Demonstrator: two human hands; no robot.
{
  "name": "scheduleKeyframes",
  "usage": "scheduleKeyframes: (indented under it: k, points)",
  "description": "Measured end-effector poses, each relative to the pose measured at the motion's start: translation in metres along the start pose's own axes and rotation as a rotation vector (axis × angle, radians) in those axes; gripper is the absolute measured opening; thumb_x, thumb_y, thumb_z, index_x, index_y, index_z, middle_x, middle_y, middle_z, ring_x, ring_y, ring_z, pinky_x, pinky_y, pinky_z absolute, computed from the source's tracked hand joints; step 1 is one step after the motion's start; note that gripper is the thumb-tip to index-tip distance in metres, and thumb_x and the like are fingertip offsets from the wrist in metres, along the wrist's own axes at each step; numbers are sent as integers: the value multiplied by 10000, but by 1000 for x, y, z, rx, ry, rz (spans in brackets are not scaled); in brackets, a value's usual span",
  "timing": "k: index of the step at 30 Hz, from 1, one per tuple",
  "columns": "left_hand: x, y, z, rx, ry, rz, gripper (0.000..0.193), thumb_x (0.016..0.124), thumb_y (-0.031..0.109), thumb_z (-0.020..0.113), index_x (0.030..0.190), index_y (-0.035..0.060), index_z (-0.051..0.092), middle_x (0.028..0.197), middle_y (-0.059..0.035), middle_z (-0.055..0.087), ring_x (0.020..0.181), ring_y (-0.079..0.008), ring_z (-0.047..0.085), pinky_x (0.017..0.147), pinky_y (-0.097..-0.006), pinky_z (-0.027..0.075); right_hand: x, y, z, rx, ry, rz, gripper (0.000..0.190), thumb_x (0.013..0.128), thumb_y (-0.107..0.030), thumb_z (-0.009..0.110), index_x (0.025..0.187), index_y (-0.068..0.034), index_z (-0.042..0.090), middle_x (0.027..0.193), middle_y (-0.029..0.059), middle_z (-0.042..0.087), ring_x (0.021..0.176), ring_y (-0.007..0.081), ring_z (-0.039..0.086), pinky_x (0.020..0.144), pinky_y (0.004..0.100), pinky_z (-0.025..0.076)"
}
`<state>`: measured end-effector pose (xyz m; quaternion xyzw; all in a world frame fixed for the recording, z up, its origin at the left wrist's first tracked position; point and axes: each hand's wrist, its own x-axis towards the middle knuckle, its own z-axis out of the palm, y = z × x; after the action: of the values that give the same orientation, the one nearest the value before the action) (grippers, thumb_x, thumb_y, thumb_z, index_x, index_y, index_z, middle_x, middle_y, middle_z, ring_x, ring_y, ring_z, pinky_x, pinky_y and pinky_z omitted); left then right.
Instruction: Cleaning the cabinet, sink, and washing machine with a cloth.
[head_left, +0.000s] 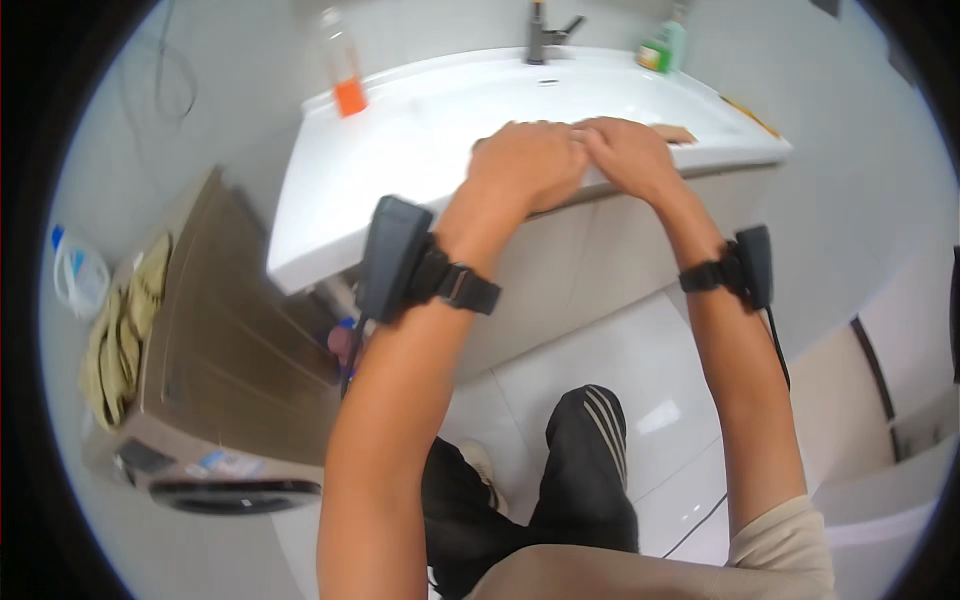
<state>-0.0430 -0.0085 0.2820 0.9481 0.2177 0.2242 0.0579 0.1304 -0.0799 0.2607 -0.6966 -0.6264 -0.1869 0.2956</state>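
Over the front rim of a white washbasin (442, 127), my left hand (529, 161) is curled closed, its knuckles facing away from me. My right hand (630, 154) touches or nearly touches it, with the fingers bent. A tan item (675, 134) sticks out past the right side of my right hand; its kind is unclear, and the rest of it is hidden by the hand. A small dark bit shows at the left edge of my left hand. What lies inside the left fist is hidden. Each forearm wears a black strapped device. A dark faucet (535, 36) stands at the back of the basin.
A clear bottle with orange liquid (349, 96) stands at the basin's left back corner, green bottles (655, 54) at the right back. A yellow, thin item (750, 116) lies on the right rim. At left, a washing machine (247, 352) bears yellowish gloves (120, 352) and a white jug (81, 274).
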Motion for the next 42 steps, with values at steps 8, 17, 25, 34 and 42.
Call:
scheduleKeyframes:
  k: [8, 17, 25, 34, 42]
  points:
    - [-72, -50, -54, -71, -156, -164, 390, 944, 253, 443, 1139, -36, 617, 1080, -214, 685, 979, -395, 676, 852, -480, 552, 8, -82, 32, 24, 46, -47, 548, 916, -388, 459, 1177, 10, 732, 1305, 252, 652, 1178, 391, 641, 1047, 449, 479]
    - [-105, -80, -71, 65, -86, -203, 675, 731, 359, 733, 1266, -7, 544, 1029, -278, 687, 1008, -403, 667, 879, -448, 530, 18, -145, 37, 31, -251, -132, 526, 928, -380, 418, 1159, -29, 735, 1009, 230, 741, 1038, 407, 684, 945, 475, 519]
    - [-26, -59, -28, 91, -92, 163, 719, 700, 506, 753, 1235, 32, 671, 1100, -180, 739, 965, -397, 694, 880, -469, 545, 14, -79, 19, -12, -228, -8, 528, 897, -394, 393, 962, -16, 754, 912, 231, 740, 874, 399, 700, 889, 496, 515]
    - [-6, -42, -16, 16, -226, -17, 625, 714, 524, 714, 1124, 52, 722, 971, -152, 758, 913, -338, 716, 802, -426, 555, 16, -66, -3, -82, -345, 88, 527, 902, -383, 371, 908, 7, 724, 876, 227, 726, 881, 410, 676, 850, 480, 498]
    - [-33, -57, -29, 62, -178, -39, 605, 740, 478, 726, 1145, 29, 701, 1020, -194, 747, 971, -379, 707, 848, -448, 549, 24, -82, 2, -112, -409, -66, 524, 968, -360, 332, 1042, 9, 697, 1046, 278, 704, 1007, 441, 650, 968, 515, 460]
